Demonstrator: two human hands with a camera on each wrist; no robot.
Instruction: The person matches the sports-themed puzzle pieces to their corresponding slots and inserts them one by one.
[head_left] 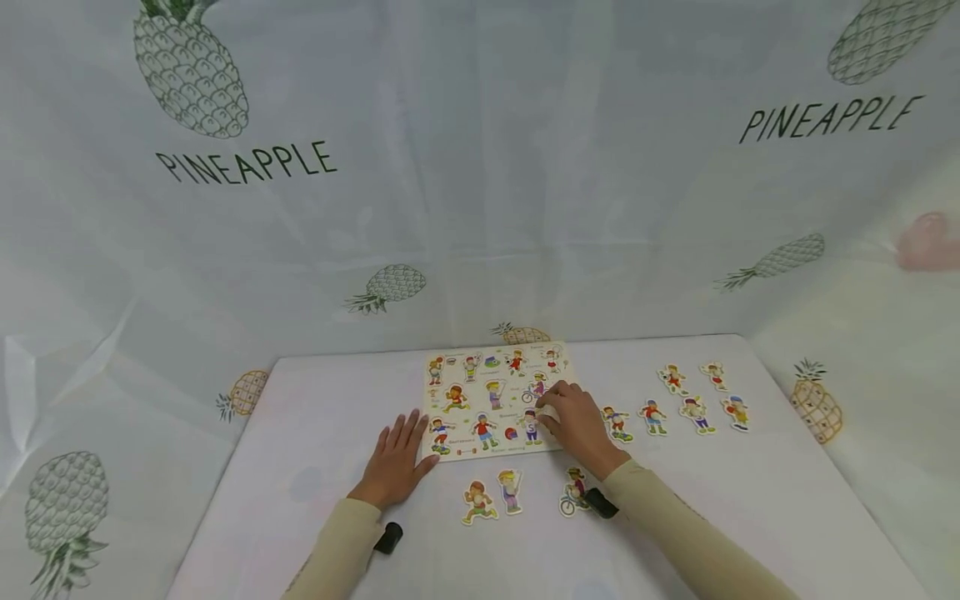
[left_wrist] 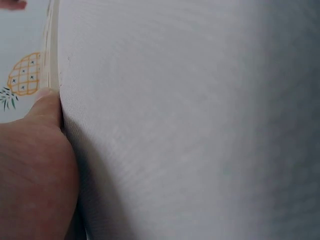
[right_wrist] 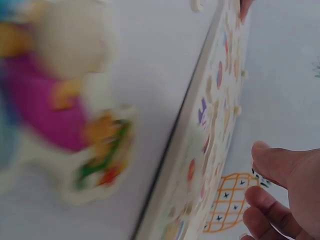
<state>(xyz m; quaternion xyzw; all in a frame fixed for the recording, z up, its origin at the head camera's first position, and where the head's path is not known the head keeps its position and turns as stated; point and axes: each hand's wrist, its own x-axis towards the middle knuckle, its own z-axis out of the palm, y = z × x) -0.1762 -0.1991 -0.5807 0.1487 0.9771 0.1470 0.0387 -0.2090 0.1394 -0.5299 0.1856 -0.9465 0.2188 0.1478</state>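
A cream puzzle board [head_left: 478,407] printed with sporting children lies on the table. My left hand [head_left: 393,462] rests flat at its left edge, thumb [left_wrist: 46,107] against the board's side. Over the board's right side is my right hand [head_left: 576,421], fingers loosely bent. In the right wrist view its thumb and fingers [right_wrist: 270,160] stand apart with no piece visible between them. In front of the board lie a runner piece [head_left: 479,502], a piece with a yellow cap [head_left: 510,491] and a cyclist piece [head_left: 572,493], partly hidden by the right wrist.
Several loose figure pieces lie right of the board, among them a skateboarder [head_left: 617,423], a figure in red and blue [head_left: 653,417] and a figure in purple [head_left: 697,414]. Small round knobs [right_wrist: 237,110] stand up from the board. A pineapple-printed sheet [head_left: 480,208] hangs behind the table.
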